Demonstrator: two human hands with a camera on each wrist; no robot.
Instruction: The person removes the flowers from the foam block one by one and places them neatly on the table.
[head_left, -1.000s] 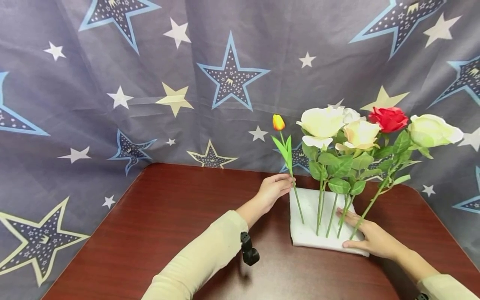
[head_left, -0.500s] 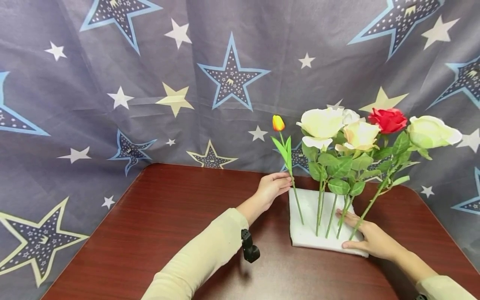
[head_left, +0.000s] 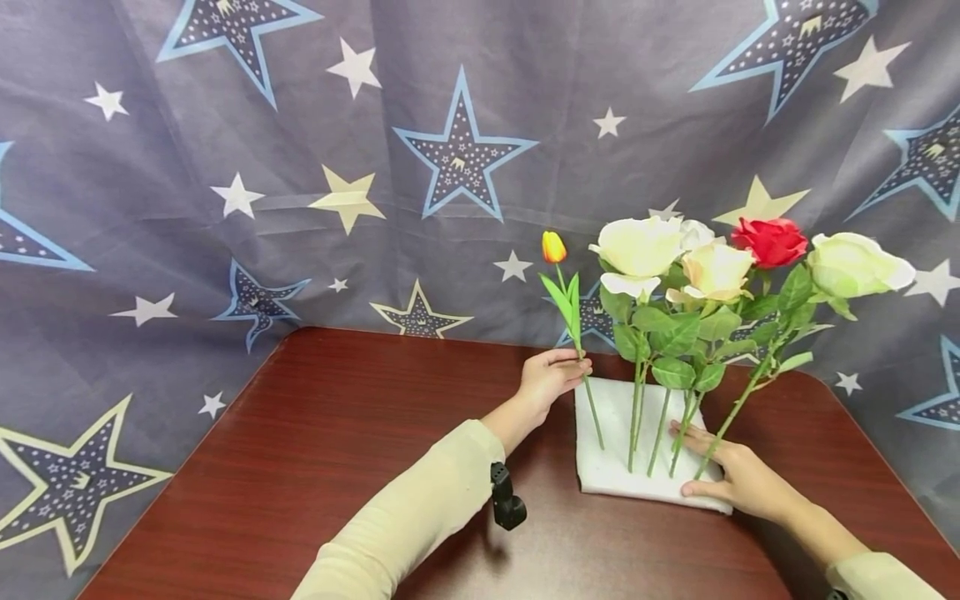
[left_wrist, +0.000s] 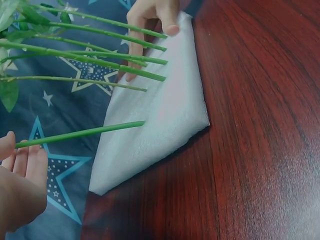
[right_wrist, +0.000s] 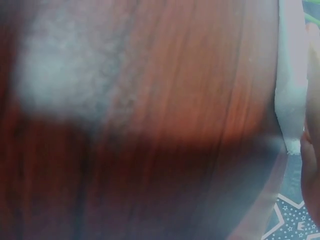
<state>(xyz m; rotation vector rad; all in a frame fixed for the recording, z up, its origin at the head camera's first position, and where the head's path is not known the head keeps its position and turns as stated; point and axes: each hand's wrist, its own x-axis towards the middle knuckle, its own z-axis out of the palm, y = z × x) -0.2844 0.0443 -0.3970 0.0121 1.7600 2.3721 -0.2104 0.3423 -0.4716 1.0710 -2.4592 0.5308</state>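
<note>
Evidently left hand [head_left: 551, 379] pinches thin tulip stem [head_left: 592, 408]; right hand [head_left: 738, 479] presses soft foam block [head_left: 611, 475].

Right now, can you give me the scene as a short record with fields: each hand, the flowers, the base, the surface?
left hand: pinches the tulip stem
right hand: rests flat on the foam block, fingers straight
tulip: orange, stem leaning, planted in the block
roses: cream and one red, stems stuck in the block
table: dark red wood
backdrop: grey cloth with stars
</note>
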